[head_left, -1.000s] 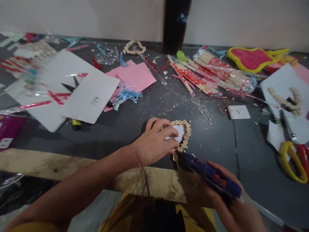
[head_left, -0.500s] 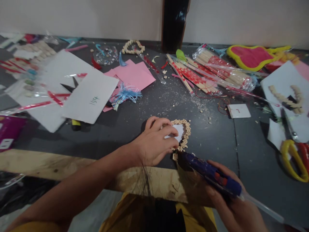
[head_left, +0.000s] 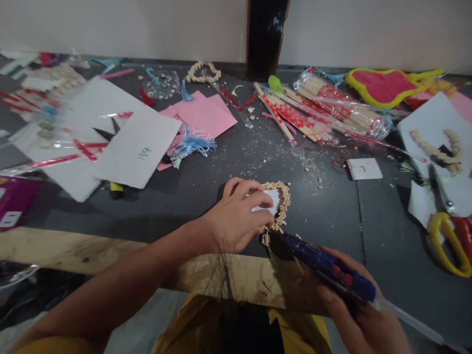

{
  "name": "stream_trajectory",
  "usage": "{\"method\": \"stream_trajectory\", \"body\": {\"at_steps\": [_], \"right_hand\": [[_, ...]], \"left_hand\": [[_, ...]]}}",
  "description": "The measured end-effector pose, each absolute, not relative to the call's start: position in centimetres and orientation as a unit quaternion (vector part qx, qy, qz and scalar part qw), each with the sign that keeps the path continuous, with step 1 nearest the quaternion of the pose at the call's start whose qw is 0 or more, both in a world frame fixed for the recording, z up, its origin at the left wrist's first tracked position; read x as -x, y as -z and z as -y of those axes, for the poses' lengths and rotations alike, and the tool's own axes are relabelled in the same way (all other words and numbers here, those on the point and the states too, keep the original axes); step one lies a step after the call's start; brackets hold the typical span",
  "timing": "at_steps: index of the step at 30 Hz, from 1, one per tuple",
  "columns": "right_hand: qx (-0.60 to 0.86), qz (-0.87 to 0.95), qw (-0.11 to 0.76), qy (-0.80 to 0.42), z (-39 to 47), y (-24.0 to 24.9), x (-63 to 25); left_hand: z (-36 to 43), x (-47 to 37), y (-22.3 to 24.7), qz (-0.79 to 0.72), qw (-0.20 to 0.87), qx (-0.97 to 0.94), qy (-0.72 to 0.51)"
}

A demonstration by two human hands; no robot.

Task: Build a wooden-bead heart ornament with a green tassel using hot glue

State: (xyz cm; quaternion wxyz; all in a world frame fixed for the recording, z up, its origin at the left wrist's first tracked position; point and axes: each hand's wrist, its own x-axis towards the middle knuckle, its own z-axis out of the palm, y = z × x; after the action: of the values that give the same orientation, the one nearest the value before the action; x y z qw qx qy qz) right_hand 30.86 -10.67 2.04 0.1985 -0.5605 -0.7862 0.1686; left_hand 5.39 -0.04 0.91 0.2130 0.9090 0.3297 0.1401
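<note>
A ring-shaped craft piece [head_left: 283, 206], its rim built of small pale wooden bits around a white paper middle, lies on the dark table near the front edge. Curled over its left side, my left hand [head_left: 239, 214] grips it, the fingertips resting on the white paper and rim. My right hand [head_left: 363, 307] is wrapped around a dark blue hot glue gun [head_left: 328, 268] with a clear glue stick [head_left: 413, 322] out of its back. The gun's nozzle points at the lower right of the rim, close to a small wooden piece [head_left: 266, 239]. That hand's fingertips are partly hidden.
White sheets [head_left: 140, 147], pink paper [head_left: 206, 115] and a blue tassel [head_left: 193, 142] lie left of centre. Wrapped chopsticks [head_left: 306, 113] spread across the back right. Scissors [head_left: 446, 241] with a yellow handle lie at right. A wooden strip [head_left: 73, 250] borders the front edge.
My right hand and the glue gun have shifted slightly right and down, the nozzle drawing a little away from the rim. My left hand stays on the craft piece almost unmoved.
</note>
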Motion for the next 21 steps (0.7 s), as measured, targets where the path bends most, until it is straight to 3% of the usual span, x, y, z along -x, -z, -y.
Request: {"method": "stream_trajectory", "body": {"at_steps": [21], "right_hand": [[0.570,0.781,0.197,-0.163,10.64,-1.79,-30.55]], "left_hand": [[0.00,-5.29,-0.56,-0.324,0.218,-0.909,-0.146]]}}
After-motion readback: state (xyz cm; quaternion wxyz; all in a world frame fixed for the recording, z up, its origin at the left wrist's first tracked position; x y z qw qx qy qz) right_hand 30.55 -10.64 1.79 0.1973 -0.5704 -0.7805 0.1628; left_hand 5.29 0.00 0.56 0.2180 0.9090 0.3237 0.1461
